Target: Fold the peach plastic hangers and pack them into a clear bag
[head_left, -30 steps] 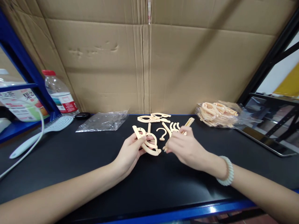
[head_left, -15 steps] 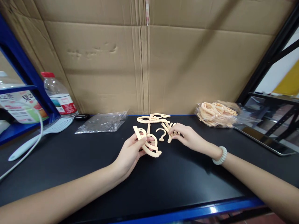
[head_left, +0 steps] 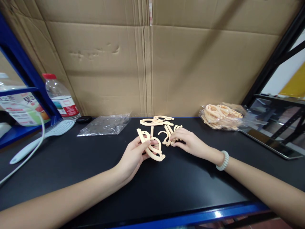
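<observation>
My left hand [head_left: 133, 152] is closed around cream plastic folding-hanger parts [head_left: 152, 152], raised above the black table. They have curved arms with rounded loops. My right hand [head_left: 188, 141] is low over the table, its fingers curled at some slim cream hanger strips [head_left: 168, 136]; the fingertips partly hide them. A loose cream hanger hook [head_left: 163, 133] lies just left of these strips, touching or very close to them. More small cream pieces [head_left: 178, 128] stick out behind the right fingers. Farther back, flat looped hanger parts [head_left: 152, 121] rest near the cardboard.
A clear bag of cream parts [head_left: 220, 116] lies at the back right beside a dark tablet-like slab [head_left: 271, 143]. On the left are an empty clear bag [head_left: 105, 124], a light blue hairbrush [head_left: 47, 135], a red-capped bottle [head_left: 62, 98] and a white cable [head_left: 28, 156]. Cardboard [head_left: 107, 63] walls the back.
My right hand has shifted slightly left, and the strips at its fingertips have moved left, against or near the hook. The left hand keeps its hold almost unmoved.
</observation>
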Motion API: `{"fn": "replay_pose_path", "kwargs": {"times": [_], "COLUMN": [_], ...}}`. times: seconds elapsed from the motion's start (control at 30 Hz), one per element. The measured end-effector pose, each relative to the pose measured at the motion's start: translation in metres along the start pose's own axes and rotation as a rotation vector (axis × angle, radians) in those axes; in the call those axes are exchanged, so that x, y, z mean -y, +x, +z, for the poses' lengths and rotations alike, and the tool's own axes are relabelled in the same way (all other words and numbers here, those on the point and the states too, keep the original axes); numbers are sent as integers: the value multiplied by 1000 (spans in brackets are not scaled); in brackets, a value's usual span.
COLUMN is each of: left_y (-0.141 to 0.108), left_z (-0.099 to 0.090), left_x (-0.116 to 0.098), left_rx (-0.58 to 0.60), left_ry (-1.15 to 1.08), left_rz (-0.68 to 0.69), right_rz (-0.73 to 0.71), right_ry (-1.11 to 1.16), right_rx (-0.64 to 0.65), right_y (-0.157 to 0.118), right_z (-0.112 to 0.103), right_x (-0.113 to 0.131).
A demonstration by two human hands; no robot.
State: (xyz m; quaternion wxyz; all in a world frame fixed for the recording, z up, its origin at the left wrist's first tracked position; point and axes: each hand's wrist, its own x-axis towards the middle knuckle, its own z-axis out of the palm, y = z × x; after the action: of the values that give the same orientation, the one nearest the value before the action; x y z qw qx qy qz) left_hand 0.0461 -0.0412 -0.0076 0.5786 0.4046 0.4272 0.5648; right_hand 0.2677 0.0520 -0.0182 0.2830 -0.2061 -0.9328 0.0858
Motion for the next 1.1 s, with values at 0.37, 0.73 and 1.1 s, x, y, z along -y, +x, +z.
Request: {"fn": "replay_pose_path", "kwargs": {"times": [0.37, 0.73, 1.1], "left_y": [1, 0, 0], "left_z": [3, 3, 1], "left_x": [-2, -3, 1], "left_rx": [-16, 51, 96], "left_ry": [4, 66, 136], "left_rz": [-18, -1, 19], "right_rz": [-32, 17, -409], "right_ry": [-53, -62, -343], "right_rx": [40, -15, -25], "right_y": [5, 4, 2], "right_z": [3, -2, 2], "right_x": [1, -3, 53]}}
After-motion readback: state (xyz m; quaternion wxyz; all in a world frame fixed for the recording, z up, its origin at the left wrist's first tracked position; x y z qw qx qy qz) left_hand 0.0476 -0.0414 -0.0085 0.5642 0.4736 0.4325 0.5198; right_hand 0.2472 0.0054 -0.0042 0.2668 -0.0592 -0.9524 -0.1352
